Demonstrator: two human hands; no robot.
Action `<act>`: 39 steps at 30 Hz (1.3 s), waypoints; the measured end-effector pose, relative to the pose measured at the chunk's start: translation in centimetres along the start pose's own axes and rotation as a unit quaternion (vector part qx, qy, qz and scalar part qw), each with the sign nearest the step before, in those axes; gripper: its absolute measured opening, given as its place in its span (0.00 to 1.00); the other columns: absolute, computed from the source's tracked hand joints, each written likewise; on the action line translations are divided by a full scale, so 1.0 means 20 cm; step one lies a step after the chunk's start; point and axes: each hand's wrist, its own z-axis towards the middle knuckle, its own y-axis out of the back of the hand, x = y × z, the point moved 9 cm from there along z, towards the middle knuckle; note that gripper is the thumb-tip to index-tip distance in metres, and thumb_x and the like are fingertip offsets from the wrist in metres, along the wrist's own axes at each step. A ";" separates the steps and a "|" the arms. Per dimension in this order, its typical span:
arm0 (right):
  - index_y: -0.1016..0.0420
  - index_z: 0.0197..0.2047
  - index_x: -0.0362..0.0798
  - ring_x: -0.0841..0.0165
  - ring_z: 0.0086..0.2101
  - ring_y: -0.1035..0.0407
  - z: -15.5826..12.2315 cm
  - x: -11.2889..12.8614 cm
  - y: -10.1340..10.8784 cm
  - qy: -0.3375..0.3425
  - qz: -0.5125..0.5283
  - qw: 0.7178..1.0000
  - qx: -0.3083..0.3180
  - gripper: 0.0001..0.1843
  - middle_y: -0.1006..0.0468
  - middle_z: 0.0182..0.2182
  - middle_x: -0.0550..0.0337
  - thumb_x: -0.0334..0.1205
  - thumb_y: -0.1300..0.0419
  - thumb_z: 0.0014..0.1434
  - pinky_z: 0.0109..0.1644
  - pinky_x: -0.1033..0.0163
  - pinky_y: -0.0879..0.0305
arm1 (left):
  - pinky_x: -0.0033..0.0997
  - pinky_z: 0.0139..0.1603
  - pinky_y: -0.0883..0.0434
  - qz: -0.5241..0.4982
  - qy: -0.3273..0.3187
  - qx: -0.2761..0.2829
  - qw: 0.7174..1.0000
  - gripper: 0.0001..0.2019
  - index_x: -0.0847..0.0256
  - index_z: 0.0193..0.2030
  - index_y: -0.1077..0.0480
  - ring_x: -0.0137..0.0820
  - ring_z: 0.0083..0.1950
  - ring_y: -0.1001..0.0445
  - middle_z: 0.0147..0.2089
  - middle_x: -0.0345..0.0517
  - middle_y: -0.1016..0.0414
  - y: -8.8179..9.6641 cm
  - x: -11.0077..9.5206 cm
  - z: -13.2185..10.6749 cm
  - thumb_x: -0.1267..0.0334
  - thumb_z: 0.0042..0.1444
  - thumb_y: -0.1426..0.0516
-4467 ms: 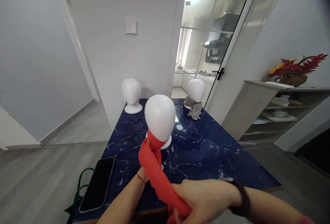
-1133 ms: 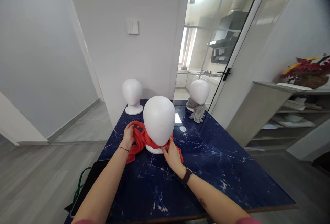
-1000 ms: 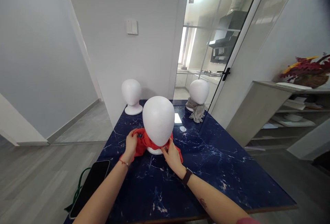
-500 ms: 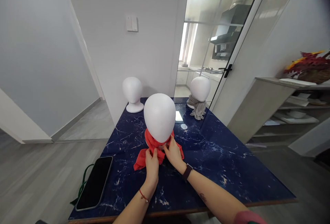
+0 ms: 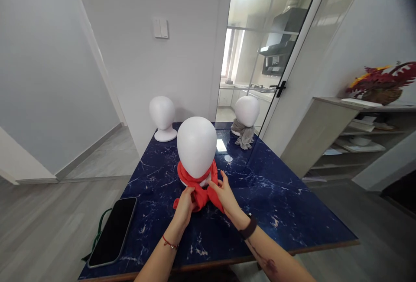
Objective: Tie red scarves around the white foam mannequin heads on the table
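Observation:
A white mannequin head (image 5: pixel 196 145) stands upright at the middle of the table, with a red scarf (image 5: pixel 196 181) wrapped round its neck. The scarf crosses in front below the chin, and its ends lie to either side. My left hand (image 5: pixel 183 206) closes on the scarf's left part, thumb and fingers pinching the cloth. My right hand (image 5: pixel 225 195) holds the right end between thumb and palm, its other fingers somewhat spread. Part of the cloth is hidden behind both hands.
A bare white mannequin head (image 5: pixel 162 117) stands at the back left. Another mannequin head (image 5: pixel 247 111) wearing a grey scarf (image 5: pixel 244 135) stands at the back right. A black-screened phone (image 5: pixel 113 232) lies at the left edge of the dark blue marbled table (image 5: pixel 269 195).
My right hand has come away from the neck and drawn the scarf's right end outward. The red crossing now shows at the front. The view has turned slightly right.

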 end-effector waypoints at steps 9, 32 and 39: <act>0.29 0.35 0.45 0.66 0.32 0.27 -0.19 -0.07 -0.08 -0.193 0.255 0.945 0.071 0.16 0.22 0.33 0.56 0.46 0.34 0.46 0.40 0.61 0.31 | 0.32 0.40 0.25 -0.119 0.179 0.099 0.972 0.11 0.71 0.40 0.30 0.32 0.33 0.22 0.36 0.56 0.22 -0.10 0.00 -0.11 0.68 0.61 0.51; 0.31 0.50 0.45 0.63 0.41 0.28 -0.21 0.06 0.00 0.034 -0.080 0.996 0.037 0.24 0.23 0.40 0.52 0.50 0.41 0.54 0.43 0.61 0.32 | 0.24 0.25 0.40 0.051 -0.024 0.106 0.993 0.19 0.66 0.23 0.29 0.24 0.21 0.36 0.20 0.39 0.31 -0.12 -0.03 -0.10 0.49 0.41 0.35; 0.26 0.37 0.45 0.66 0.33 0.29 -0.18 -0.03 -0.06 -0.009 0.008 0.997 0.082 0.13 0.23 0.33 0.57 0.45 0.40 0.52 0.37 0.63 0.33 | 0.25 0.31 0.35 0.033 -0.028 0.125 0.991 0.14 0.67 0.28 0.25 0.26 0.27 0.31 0.26 0.44 0.26 -0.12 -0.04 -0.13 0.56 0.41 0.33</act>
